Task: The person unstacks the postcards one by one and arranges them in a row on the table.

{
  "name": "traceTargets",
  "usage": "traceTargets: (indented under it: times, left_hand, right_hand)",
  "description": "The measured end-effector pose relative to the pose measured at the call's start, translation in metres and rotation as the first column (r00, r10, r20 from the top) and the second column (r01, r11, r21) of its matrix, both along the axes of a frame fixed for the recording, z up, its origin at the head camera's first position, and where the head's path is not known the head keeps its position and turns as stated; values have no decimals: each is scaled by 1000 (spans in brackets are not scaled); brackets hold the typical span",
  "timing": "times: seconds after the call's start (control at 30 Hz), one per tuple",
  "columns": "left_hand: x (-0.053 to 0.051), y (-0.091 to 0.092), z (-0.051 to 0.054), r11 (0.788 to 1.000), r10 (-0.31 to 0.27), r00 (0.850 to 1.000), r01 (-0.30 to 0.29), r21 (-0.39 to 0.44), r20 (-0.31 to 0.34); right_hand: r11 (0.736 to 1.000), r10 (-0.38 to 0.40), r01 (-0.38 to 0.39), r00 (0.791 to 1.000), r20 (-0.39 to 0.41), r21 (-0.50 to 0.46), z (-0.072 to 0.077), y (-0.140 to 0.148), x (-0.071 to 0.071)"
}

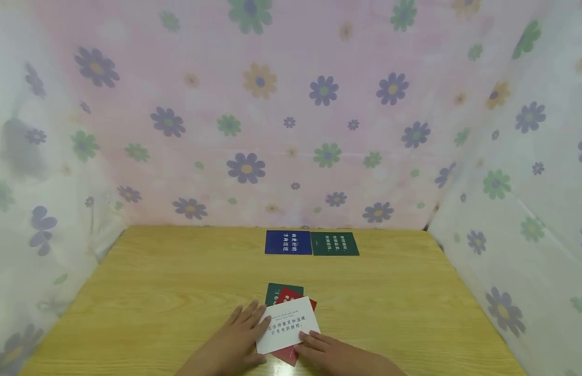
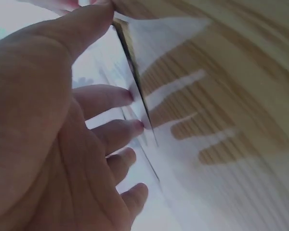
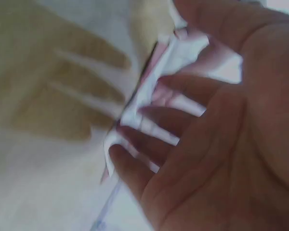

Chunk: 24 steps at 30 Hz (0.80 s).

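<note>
A white card [image 1: 291, 342] with printed characters lies tilted on top of a loose pile at the front of the table. Out from under it show a green card [image 1: 274, 295], a red card [image 1: 313, 303] and a pinkish-red corner [image 1: 286, 356]. The left hand [image 1: 232, 338] [image 2: 53, 125] touches the pile's left side, fingers extended and thumb apart. At the lower right, the right hand [image 1: 335, 356] [image 3: 207, 139] has its fingertips on the white card's edge, its fingers spread and slightly bent. Both wrist views are blurred, and the cards' lower layers are mostly hidden.
A blue card [image 1: 277, 243] and a dark green card [image 1: 349, 244] lie side by side near the back edge of the wooden table [image 1: 178, 277]. Flower-patterned cloth [image 1: 291, 198] hangs behind the table and along both sides.
</note>
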<state>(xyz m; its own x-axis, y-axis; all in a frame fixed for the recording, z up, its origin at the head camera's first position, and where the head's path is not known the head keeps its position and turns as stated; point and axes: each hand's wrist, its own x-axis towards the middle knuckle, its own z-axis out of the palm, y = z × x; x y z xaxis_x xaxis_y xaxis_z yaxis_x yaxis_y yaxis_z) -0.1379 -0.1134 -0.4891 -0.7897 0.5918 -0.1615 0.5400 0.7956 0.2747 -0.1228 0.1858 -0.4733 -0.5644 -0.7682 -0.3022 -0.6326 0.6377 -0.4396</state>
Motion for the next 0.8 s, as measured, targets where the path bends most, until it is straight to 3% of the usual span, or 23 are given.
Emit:
traceTargets:
  times: [0.13, 0.3, 0.5, 0.63, 0.8]
  left_hand:
    - [0, -8, -5, 1000, -1, 1000, 1, 19, -18]
    - [0, -20, -2, 997, 4, 999, 0, 77, -45]
    - [-3, -27, 0, 997, 35, 998, -31, 77, -52]
    - [-4, -25, 0, 996, 53, 998, -51, 75, -29]
    - [-5, -23, 1, 997, 53, 997, -49, 66, -61]
  right_hand:
    - [996, -58, 58, 998, -4, -71, 5, 8, -9]
    - [987, -144, 138, 987, -77, -83, 7, 17, -36]
    - [977, -201, 196, 978, -49, -84, -7, 21, -68]
    - [974, -209, 206, 978, -23, -89, -15, 19, -75]
    - [975, -206, 202, 978, -34, -98, -18, 16, -77]
